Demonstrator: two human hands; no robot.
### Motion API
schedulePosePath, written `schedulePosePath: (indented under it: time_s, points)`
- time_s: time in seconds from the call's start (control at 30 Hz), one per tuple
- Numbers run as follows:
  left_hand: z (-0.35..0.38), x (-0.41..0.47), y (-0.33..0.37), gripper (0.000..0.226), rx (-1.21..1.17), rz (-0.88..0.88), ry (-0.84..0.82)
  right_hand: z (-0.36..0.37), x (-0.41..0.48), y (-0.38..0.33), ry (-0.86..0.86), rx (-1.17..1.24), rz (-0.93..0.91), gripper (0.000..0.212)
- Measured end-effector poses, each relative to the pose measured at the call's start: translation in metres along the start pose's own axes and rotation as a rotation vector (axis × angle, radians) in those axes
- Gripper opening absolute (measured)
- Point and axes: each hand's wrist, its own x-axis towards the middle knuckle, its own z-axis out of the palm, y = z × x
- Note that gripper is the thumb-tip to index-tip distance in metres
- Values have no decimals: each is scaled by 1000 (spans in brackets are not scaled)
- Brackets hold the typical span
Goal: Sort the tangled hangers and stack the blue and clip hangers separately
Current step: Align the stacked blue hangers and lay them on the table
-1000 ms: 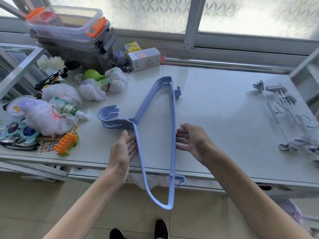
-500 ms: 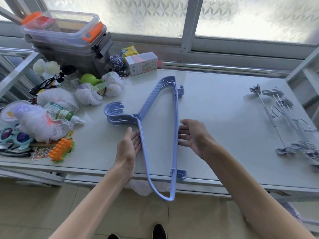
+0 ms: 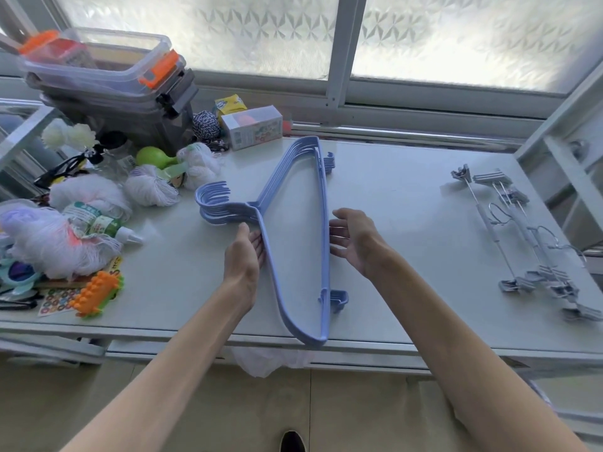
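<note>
L hand (image 3: pixel 243 256) is open, fingers straight and together, its fingertips pressed against the left arm of the blue hangers (image 3: pixel 295 236), just below the neck; it grips nothing. R hand (image 3: pixel 354 238) is open too, fingers spread a bit and slightly curled, fingertips at or just beside the stack's straight bar on the right; can't tell if they actually touch. Nothing is held in it.

The blue hangers lie flat as one neat stack on the white table (image 3: pixel 391 207), roughly in the middle, with hooks pointing left, one shoulder end toward the far side and the other reaching the table's near edge. Small side hooks stick out to the right at both ends of the bar.

The clip hangers (image 3: pixel 528 246), metal w/ grey clips, lie bunched together well apart on the right side of the table, running near to far.

Left side of the table is cluttered: white mesh puffs (image 3: pixel 88 194), a green-label bottle (image 3: pixel 101 223), an orange toy (image 3: pixel 96 293), and stacked clear bins (image 3: pixel 107 76) at the far left by the window (image 3: pixel 456 37). A small box (image 3: pixel 254 127) sits far of the hangers.
</note>
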Motion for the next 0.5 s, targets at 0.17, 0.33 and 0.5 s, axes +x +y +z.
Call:
schedulePosePath:
  time_s: [0.17,0.33,0.5]
  points:
    - [-2,1,-6,52,4,4,-6,-3,0,7,-39,13,-39,16]
    - [-7,-1,-13,55,41,20,-44,-1,0,14,-61,5,-97,20]
    - [-6,-5,-15,55,77,35,-81,4,1,20,8,-93,-87,26]
